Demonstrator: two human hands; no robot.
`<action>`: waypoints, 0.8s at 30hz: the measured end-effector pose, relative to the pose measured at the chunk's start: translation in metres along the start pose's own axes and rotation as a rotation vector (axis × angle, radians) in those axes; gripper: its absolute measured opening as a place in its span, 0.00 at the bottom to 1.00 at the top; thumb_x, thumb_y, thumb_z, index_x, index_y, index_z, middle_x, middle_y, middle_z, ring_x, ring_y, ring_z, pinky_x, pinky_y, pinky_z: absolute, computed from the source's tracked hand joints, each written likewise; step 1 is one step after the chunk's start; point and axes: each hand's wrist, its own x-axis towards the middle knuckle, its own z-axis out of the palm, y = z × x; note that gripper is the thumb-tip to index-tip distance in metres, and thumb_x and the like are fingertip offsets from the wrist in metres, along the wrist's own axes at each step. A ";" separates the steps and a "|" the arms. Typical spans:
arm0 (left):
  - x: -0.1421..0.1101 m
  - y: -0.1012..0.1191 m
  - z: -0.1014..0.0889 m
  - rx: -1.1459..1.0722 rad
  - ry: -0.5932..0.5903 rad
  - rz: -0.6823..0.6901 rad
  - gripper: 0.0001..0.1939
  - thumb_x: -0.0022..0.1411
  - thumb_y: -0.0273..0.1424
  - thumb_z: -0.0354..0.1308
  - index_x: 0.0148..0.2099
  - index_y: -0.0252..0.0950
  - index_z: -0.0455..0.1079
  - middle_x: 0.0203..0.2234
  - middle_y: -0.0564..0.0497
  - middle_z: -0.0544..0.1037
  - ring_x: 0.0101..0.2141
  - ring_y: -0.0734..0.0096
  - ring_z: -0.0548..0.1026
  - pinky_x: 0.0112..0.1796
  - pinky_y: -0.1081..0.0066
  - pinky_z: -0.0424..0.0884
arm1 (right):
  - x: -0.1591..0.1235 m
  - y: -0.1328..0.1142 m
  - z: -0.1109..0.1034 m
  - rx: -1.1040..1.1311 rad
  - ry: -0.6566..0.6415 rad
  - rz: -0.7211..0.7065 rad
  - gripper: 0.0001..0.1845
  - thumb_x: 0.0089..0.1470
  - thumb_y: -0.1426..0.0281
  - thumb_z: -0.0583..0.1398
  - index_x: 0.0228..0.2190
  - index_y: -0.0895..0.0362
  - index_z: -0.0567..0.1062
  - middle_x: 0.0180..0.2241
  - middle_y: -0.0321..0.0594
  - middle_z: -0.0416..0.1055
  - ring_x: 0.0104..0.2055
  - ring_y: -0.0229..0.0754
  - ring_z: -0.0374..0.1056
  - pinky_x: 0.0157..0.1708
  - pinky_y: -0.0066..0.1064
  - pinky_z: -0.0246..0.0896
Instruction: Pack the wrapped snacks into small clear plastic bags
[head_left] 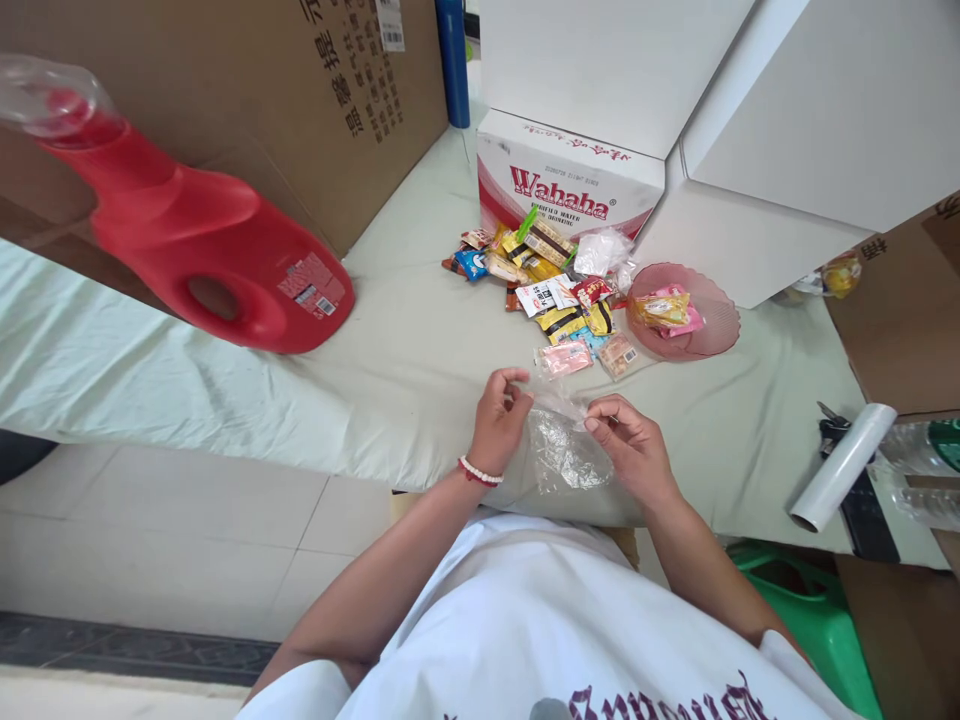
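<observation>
Between my two hands a clear plastic bag (pixel 571 455) hangs near the table's front edge, its upper rim pinched at both ends. My left hand (pixel 502 415) grips the left end and wears a white and red beaded bracelet (pixel 481 473). On the other end are the closed fingers of my right hand (pixel 630 440). Just beyond the bag lie a pink snack packet (pixel 566 358) and a tan packet (pixel 617 356). Behind them is a pile of mixed wrapped snacks (pixel 559 305). A pink translucent bowl (pixel 720 325) at the right of the pile holds a few packets.
A large red jug (pixel 225 240) and a brown cardboard box (pixel 247 90) are at the left. A Wahaha carton (pixel 570 180) stands behind the snacks. To the right lie a plastic film roll (pixel 844 468) and clear bottles (pixel 919 447). Below is a green stool (pixel 810 610).
</observation>
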 end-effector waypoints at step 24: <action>0.018 0.016 -0.024 -0.125 -0.315 0.176 0.09 0.63 0.39 0.66 0.41 0.41 0.82 0.43 0.46 0.84 0.49 0.62 0.78 0.54 0.62 0.70 | 0.076 0.007 0.001 0.257 -0.267 -0.098 0.13 0.50 0.57 0.72 0.32 0.52 0.83 0.38 0.41 0.79 0.41 0.43 0.73 0.45 0.36 0.68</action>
